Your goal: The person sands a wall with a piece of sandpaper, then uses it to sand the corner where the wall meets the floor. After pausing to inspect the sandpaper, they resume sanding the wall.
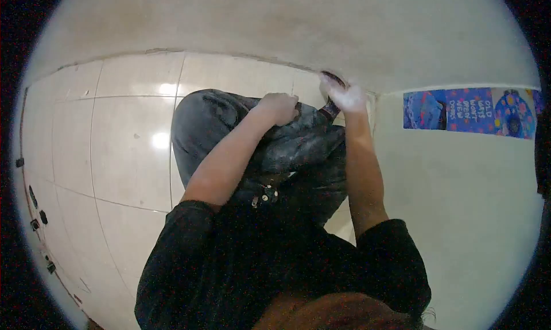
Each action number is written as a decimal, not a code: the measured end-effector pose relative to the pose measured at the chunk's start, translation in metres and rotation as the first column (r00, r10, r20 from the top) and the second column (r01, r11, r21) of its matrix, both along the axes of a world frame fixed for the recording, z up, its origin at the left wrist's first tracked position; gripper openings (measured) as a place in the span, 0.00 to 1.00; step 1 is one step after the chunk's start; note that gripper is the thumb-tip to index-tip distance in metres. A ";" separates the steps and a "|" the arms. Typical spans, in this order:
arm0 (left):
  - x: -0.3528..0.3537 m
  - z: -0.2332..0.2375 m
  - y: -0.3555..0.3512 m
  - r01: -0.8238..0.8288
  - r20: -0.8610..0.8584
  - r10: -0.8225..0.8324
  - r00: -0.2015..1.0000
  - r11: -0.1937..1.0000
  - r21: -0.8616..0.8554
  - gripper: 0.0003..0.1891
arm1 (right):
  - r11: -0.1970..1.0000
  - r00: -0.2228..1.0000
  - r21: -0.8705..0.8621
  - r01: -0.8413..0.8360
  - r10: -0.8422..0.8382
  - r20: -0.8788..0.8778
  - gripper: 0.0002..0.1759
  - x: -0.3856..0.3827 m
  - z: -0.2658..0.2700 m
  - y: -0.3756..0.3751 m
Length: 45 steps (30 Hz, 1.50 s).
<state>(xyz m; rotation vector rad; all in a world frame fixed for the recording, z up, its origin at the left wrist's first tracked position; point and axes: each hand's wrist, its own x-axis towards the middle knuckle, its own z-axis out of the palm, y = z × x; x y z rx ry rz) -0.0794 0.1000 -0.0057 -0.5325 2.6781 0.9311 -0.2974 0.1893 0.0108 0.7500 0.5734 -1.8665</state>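
Note:
I sit with folded legs in faded dark jeans (293,149). My left hand (279,107) rests on the jeans with curled fingers, and a small dark patch shows at its fingertips; I cannot tell what it holds. Farther out to the right, my right hand (349,97) is bright and blurred, its fingers closed around a dark oval thing (334,78) near the foot of the wall. A dark strip (329,110) shows just below that hand, beside the trouser leg.
Pale glossy tiles (129,134) cover the floor on my left. A plain wall (229,25) rises ahead, and another wall (459,198) stands close on my right with a blue lettered poster (470,112). Several small dark objects (43,217) lie along the far left edge.

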 end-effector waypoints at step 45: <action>0.004 0.033 0.012 -0.146 -0.318 0.576 0.753 0.618 0.772 0.23 | 0.838 -0.109 0.384 -0.387 0.372 -0.922 0.32 0.060 -0.030 0.021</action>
